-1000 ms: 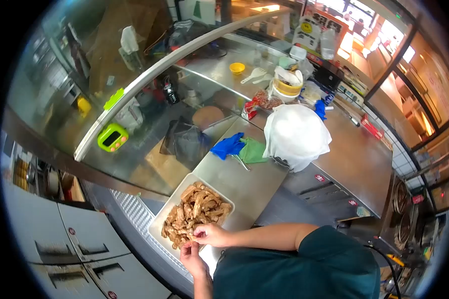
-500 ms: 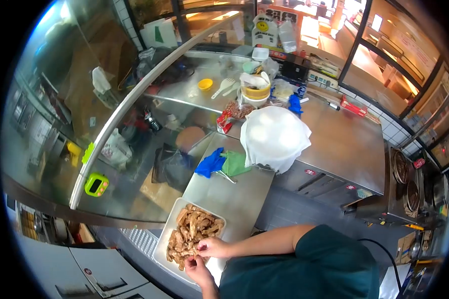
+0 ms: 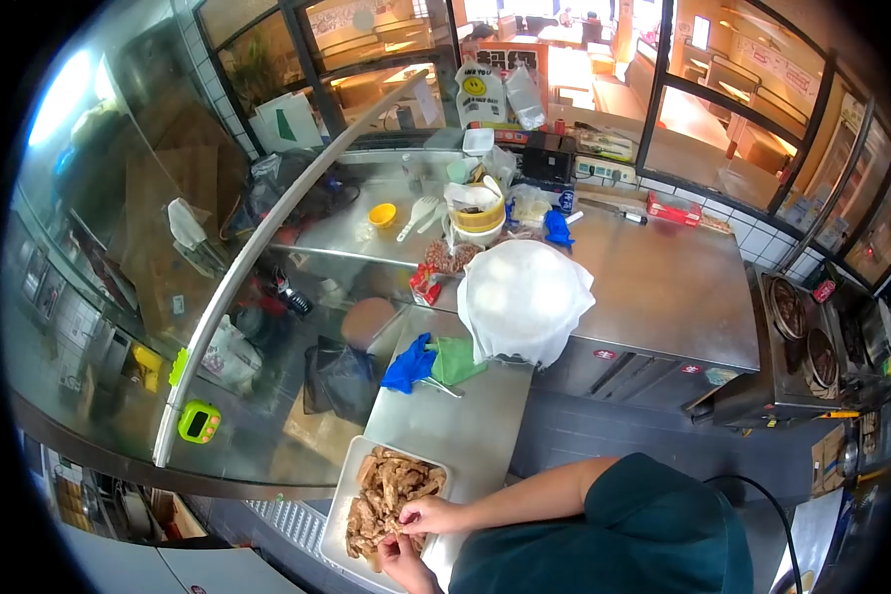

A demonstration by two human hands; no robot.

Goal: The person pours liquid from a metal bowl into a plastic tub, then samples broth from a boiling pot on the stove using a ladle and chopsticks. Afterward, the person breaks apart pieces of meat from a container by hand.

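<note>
A white tray (image 3: 338,530) on the steel counter holds a heap of brown, cooked-looking meat pieces (image 3: 391,485); I cannot make out which kind. Over the near edge of the heap, my right hand (image 3: 432,515) comes from the right with its fingers pinched. Just below it, my left hand (image 3: 407,564) pinches too, its fingertips close to those of the right. Between them both hands hold a small brown meat piece (image 3: 398,533), mostly hidden by the fingers.
Beyond the tray lie blue gloves (image 3: 409,365), a green cloth (image 3: 456,359) and a metal utensil. A cloth-covered round container (image 3: 525,297) stands farther off. A curved glass guard with a green timer (image 3: 199,422) runs along the left. Stove burners (image 3: 786,309) stand at the right.
The view has tilted upward, so the counter and tray sit lower in it. Both hands stay together over the meat pieces, still pinching.
</note>
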